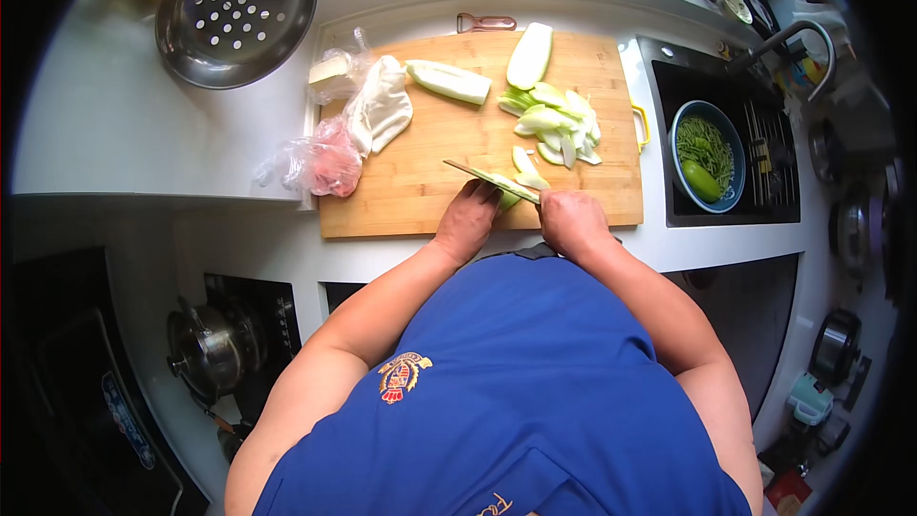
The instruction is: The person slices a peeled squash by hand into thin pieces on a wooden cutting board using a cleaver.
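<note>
My right hand (575, 223) grips a kitchen knife (466, 168), its blade slanting up to the left near the front edge of a wooden cutting board (423, 190). Against the blade's near side, my left hand (464, 221) steadies a pale green gourd piece (509, 201), mostly hidden by fingers and knife. Just beyond the blade lie a few cut slices (529, 170). Farther back is a heap of pale green slices (555, 122). Two larger peeled pieces rest on the board, a gourd half (530, 57) at the back and a long piece (450, 82) left of it.
On the board's left are a white cloth (380, 104), a plastic bag of pink meat (335, 161) and a bagged pale block (331, 70). A peeler (487, 23) lies behind. Right, a sink (663, 158) holds a blue bowl (673, 150) of green beans. A frying pan (236, 64) stands left.
</note>
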A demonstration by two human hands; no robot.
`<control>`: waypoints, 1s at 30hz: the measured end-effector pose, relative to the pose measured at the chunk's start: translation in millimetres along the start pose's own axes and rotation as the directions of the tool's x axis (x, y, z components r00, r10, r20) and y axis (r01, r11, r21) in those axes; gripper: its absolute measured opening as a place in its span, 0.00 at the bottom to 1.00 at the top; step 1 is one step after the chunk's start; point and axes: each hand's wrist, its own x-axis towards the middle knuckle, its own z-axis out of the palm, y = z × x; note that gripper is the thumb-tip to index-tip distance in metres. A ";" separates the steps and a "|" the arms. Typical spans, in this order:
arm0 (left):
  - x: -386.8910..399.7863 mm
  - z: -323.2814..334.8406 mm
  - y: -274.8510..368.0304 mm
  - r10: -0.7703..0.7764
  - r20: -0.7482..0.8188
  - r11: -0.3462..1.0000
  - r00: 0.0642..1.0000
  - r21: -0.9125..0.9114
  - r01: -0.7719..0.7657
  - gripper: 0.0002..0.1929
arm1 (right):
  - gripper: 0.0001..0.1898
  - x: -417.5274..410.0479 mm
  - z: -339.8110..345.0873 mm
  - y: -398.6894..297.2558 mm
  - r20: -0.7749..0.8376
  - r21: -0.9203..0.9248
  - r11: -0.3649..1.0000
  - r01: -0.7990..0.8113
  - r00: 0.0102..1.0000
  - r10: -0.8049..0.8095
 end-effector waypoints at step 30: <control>-13.4 9.1 -6.6 0.003 -0.091 1.000 0.996 -0.030 -0.006 0.11 | 0.09 -0.4 9.7 7.3 0.030 0.015 0.999 0.042 0.999 -0.042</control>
